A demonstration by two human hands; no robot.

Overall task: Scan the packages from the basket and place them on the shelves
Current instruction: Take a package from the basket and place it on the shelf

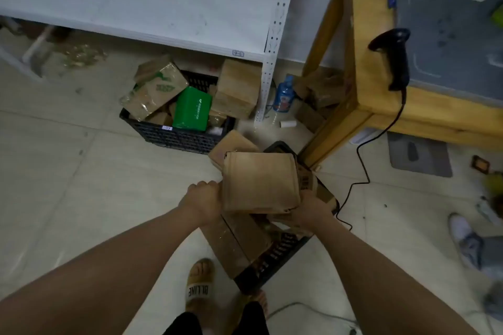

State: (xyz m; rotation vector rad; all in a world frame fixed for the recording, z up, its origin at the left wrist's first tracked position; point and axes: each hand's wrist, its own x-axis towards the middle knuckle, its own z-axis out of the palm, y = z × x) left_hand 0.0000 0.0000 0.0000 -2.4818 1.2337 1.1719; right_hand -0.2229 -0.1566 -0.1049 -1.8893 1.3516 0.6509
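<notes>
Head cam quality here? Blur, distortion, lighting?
Head view: dim, flat light; soft throughout; brown cardboard box held by left hand and right hand looks motion-smeared; wide-angle bows the white metal shelf post; green package print unreadable.

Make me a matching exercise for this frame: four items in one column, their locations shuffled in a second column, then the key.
1. cardboard box
2. green package
3. barcode scanner
4. blue bottle

A. on the wooden table
B. on the floor beside the shelf post
C. held by the left hand and right hand
D. in the far black basket

Pairs: 1-C, 2-D, 3-A, 4-B
</notes>
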